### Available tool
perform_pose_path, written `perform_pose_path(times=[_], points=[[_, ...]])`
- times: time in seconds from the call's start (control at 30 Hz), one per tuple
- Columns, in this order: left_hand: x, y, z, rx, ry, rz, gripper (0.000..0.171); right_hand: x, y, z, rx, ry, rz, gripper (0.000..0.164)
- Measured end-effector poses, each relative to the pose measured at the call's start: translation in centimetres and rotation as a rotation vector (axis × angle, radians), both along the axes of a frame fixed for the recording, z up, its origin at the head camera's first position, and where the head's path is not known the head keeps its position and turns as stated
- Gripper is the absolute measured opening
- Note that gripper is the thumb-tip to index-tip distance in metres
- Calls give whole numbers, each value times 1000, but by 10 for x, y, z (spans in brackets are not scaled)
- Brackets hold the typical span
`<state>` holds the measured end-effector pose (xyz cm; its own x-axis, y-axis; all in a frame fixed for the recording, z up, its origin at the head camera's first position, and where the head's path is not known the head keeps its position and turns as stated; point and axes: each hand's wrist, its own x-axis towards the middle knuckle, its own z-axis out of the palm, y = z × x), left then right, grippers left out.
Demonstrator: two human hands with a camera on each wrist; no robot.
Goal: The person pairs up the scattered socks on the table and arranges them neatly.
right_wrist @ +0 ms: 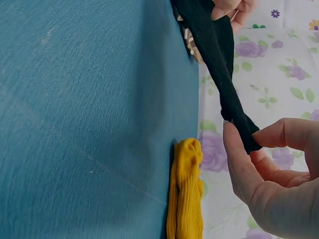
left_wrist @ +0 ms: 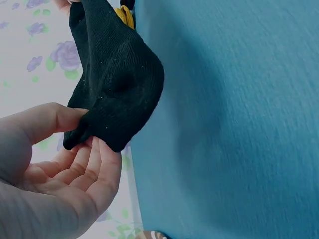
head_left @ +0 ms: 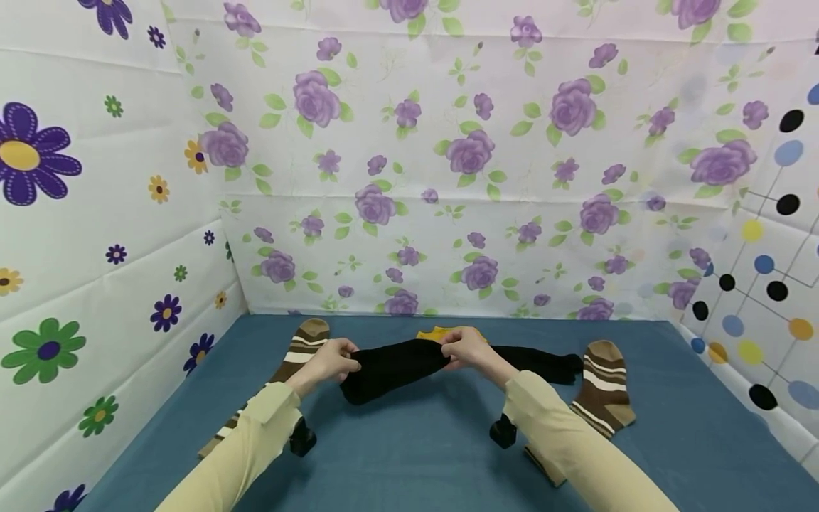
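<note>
Stretched sideways above the blue tabletop, a black sock [head_left: 393,368] hangs between my two hands. My left hand [head_left: 329,361] pinches one end of it between thumb and fingers; in the left wrist view the knit sock [left_wrist: 117,74] bulges and folds near that grip. The other end is pinched by my right hand [head_left: 470,348], and the right wrist view has the thumb and fingertips [right_wrist: 232,132] on a narrow twisted tip of the fabric. Behind the right hand lies a yellow ribbed sock [right_wrist: 187,194], mostly hidden in the head view.
Another black sock [head_left: 544,363] lies on the blue cloth [head_left: 409,455] at the right, beside a brown-and-white striped sock [head_left: 604,387]. A long striped sock piece [head_left: 310,338] runs along the left side, partly behind the left arm. Flowered sheets [head_left: 409,256] wall the back and sides.
</note>
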<state>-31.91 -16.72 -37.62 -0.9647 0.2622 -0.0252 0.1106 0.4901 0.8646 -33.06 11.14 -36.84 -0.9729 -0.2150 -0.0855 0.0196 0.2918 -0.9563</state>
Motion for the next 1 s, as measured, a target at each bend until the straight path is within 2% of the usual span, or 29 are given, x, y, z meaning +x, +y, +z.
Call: perform_pose_path(times=[0.17, 0.63, 0.77, 1.0], points=[[-3, 7, -2, 9, 16, 32, 24, 2, 6, -3, -22, 3, -12, 22], [-6, 22, -2, 120, 29, 94, 15, 2, 15, -4, -18, -14, -86, 20], [-6, 26, -1, 126, 43, 117, 14, 2, 17, -3, -13, -18, -87, 20], [-8, 35, 0, 109, 54, 118, 15, 5, 24, -2, -26, -24, -72, 21]])
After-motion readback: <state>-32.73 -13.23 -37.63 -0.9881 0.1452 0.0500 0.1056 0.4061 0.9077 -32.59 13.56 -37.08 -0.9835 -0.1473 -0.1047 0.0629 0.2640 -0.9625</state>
